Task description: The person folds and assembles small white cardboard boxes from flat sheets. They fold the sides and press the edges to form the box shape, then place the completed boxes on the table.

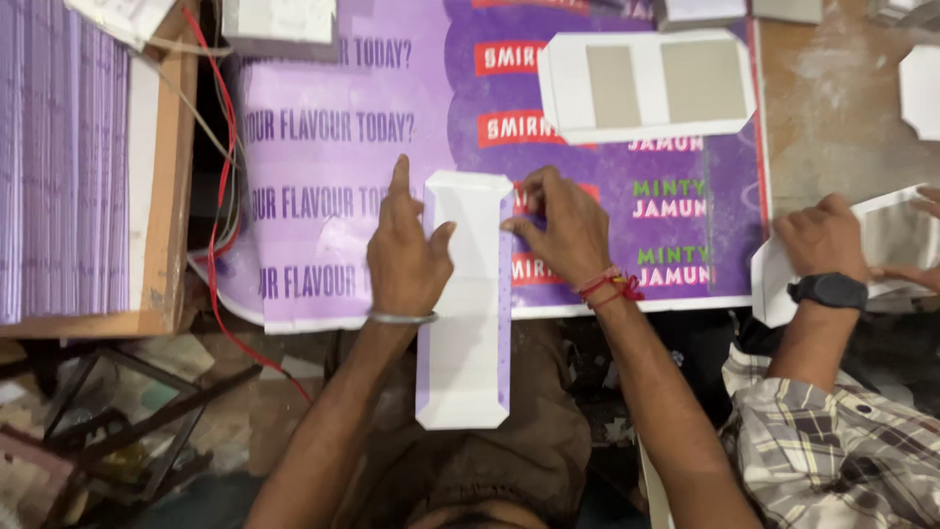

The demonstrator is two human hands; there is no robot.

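Hands press a long white card strip (465, 304) with purple side edges, which lies across the near edge of the surface (842, 108) on a purple printed sheet (333, 167) and overhangs toward the person's lap. Left hand (406, 250) lies flat on the strip's left edge, forefinger stretched out, gripping nothing. Right hand (563, 230) pinches the strip's upper right edge with bent fingers. Near the far edge lies a white folded blank with two grey panels (646, 86). At the right edge, a co-worker's hand (822, 240) with a black wristwatch (830, 290) presses another white sheet (896, 245).
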